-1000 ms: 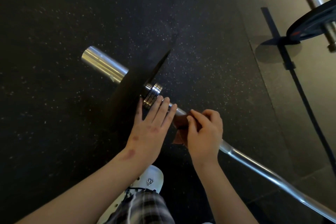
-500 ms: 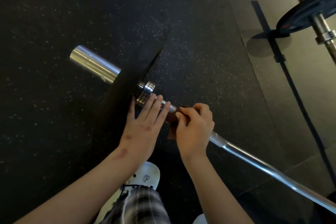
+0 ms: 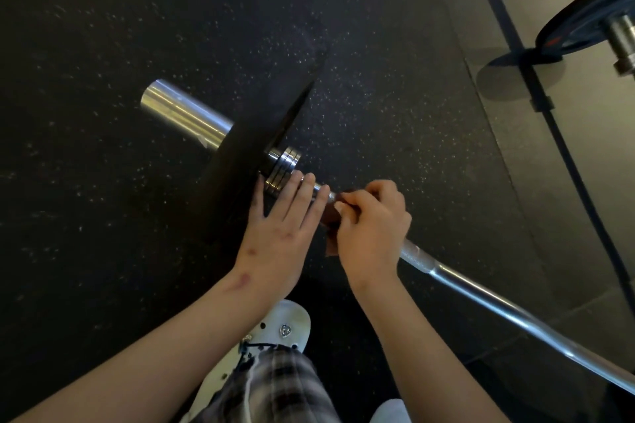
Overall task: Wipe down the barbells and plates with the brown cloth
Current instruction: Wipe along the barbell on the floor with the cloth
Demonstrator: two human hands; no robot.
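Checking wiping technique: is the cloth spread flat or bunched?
Bunched: the right hand pinches the cloth against the bar; only a crumpled bit shows.

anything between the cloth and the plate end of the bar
Yes. The left hand lies flat, fingers straight across the bar, between the cloth pinched in the right hand and the collar by the plate. Nothing else visible blocks that stretch.

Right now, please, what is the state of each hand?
Left hand: open, straight fingers laid over the barbell beside its collar.
Right hand: closed, gripping the brown cloth against the barbell.
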